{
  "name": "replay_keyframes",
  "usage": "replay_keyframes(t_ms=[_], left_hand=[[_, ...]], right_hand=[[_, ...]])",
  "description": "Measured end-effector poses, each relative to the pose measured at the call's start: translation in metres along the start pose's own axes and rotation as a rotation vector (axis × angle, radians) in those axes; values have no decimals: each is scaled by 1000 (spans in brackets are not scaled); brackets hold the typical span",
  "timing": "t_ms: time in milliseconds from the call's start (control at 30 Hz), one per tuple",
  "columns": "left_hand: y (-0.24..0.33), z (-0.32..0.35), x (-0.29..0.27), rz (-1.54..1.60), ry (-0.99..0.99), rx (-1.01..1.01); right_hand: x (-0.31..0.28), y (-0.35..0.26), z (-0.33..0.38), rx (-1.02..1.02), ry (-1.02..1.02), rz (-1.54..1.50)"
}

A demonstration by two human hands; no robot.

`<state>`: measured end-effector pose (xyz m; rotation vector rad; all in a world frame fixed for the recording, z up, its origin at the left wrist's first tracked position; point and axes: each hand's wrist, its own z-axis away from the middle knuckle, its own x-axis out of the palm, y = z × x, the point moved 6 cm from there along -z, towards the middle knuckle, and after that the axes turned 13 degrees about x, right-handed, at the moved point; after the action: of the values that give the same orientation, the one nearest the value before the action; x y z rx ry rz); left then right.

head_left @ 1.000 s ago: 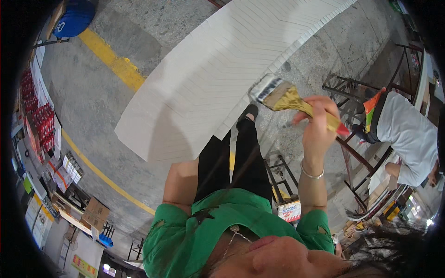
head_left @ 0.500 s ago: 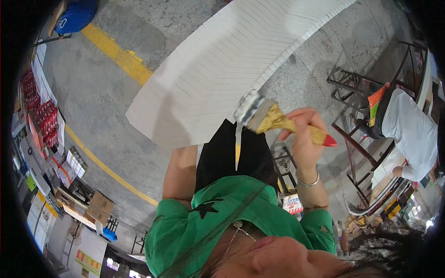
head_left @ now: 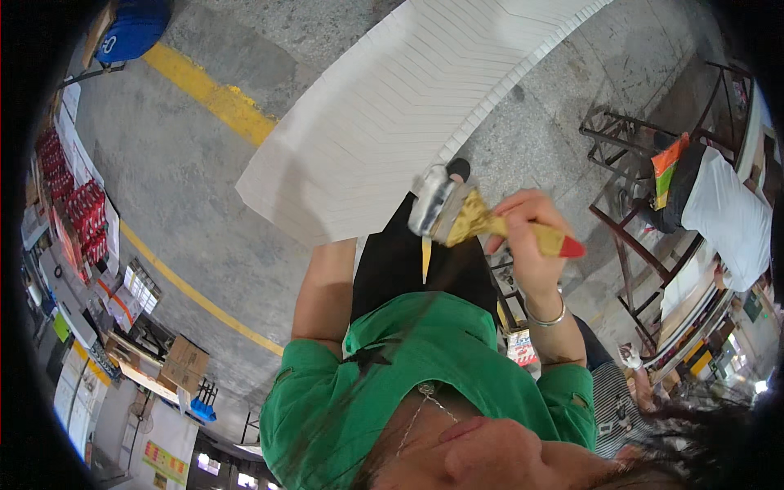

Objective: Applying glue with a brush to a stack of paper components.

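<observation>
My right hand point(head_left: 535, 249) grips a wide paintbrush point(head_left: 471, 219) by its yellow, red-tipped handle. The bristles are coated with something whitish and point left, at the near right corner of a long fan of white sheets point(head_left: 367, 139). Whether they touch the sheets I cannot tell. The sheets overlap in narrow steps and stretch from in front of my body toward the top of the view. My left forearm point(head_left: 325, 290) runs under their near end, and that hand is hidden beneath them.
Dark metal frames point(head_left: 625, 237) stand on the right, where a person in a white shirt point(head_left: 723, 216) bends over. Another person in stripes point(head_left: 616, 408) is behind at lower right. A blue covered seat point(head_left: 139, 31) is at far left; cardboard boxes point(head_left: 184, 363) lie lower left.
The near end of the sheets has shifted a little away from my body and to the right. The brush has dropped slightly. The person in stripes shows more at lower right.
</observation>
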<state>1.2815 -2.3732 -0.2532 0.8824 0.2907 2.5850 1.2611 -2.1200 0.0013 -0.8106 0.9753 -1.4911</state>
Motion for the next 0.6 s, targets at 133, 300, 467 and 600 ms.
replay_keyframes(t_ms=[133, 300, 467, 600], left_hand=[[-1, 2, -3, -60, 6, 16], [0, -3, -4, -138, 8, 36], [7, -3, -10, -215, 10, 42], [2, 1, -10, -273, 10, 50]], right_hand=[[-6, -3, 8, 5, 91, -255], [12, 0, 14, 62, -30, -98], [8, 1, 11, 114, 86, -191], [9, -5, 14, 107, -10, -193]])
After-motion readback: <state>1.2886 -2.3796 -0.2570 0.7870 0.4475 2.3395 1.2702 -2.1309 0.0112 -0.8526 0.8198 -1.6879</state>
